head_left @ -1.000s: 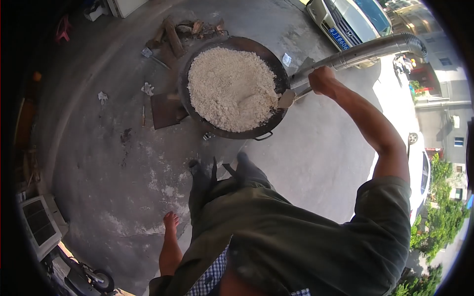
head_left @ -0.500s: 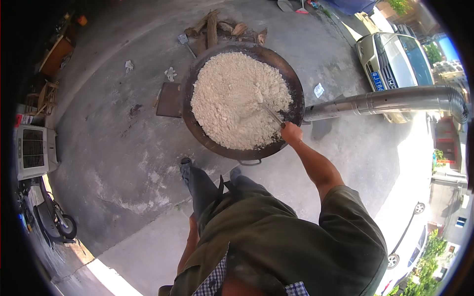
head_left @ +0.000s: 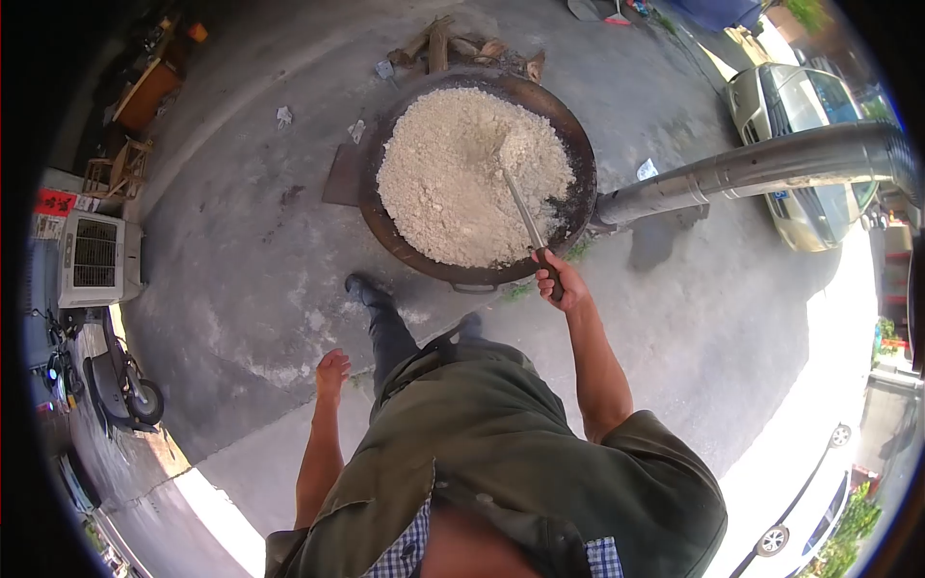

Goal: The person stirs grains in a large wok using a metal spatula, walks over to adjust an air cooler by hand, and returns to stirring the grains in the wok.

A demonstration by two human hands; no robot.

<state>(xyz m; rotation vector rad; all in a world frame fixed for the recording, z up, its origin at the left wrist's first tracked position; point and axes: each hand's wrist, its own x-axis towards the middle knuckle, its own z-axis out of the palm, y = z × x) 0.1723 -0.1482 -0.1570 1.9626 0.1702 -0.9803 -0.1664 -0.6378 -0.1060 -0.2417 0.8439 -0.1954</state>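
Observation:
A large round wok (head_left: 374, 217) holds a heap of pale, crumbly, grain-like food (head_left: 434, 183). My right hand (head_left: 565, 281) is wrapped round the dark grip of a long-handled spatula (head_left: 520, 204), just outside the wok's near right rim. The spatula's metal shaft slants up and left over the heap, and its head is partly buried in the food, so its shape is hard to make out. At my left side, my left hand (head_left: 332, 369) hangs over the floor with its fingers loosely curled and nothing visible in them.
A thick metal pipe (head_left: 742, 173) runs from the wok's right side towards a parked car (head_left: 805, 106). Firewood (head_left: 439, 45) lies beyond the wok, and a dark flat plate (head_left: 341, 176) lies left of it. An air cooler (head_left: 96, 258) and a scooter (head_left: 120, 385) stand far left.
My right hand has drawn nearer my body, and the spatula's head has moved away, deeper into the heap. My left hand has swung out from my side. The view has shifted.

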